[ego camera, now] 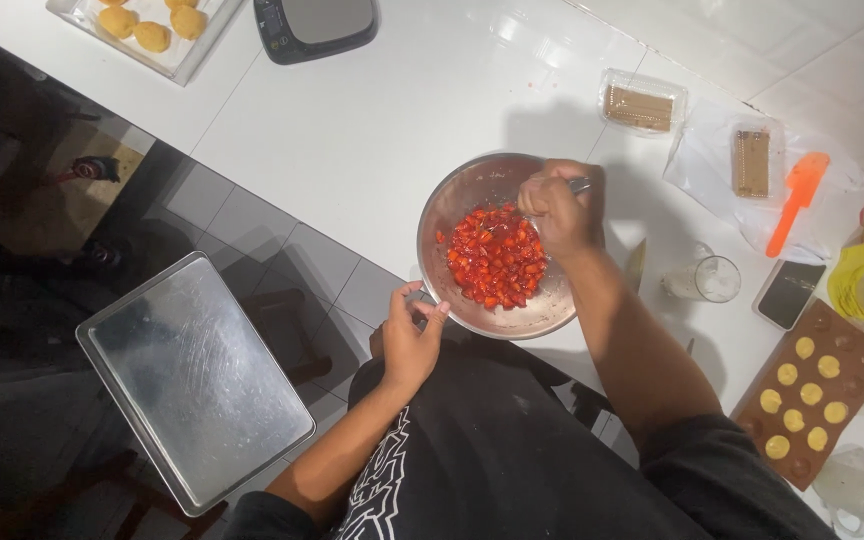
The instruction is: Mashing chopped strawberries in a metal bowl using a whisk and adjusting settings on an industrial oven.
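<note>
A metal bowl (487, 245) of chopped red strawberries (495, 257) sits at the near edge of the white tabletop (372, 120). The left hand (410, 335) grips the bowl's near rim, fingers curled over it. The right hand (559, 210) is closed around a metal utensil (580, 185) above the fruit. A brown mould (812, 390) with yellow fillings lies toward the right edge, an orange spatula (797, 200) beyond it.

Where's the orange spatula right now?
In the head view, the orange spatula lies at the right on a clear plastic bag, beside a biscuit pack, above the dark phone.
</note>
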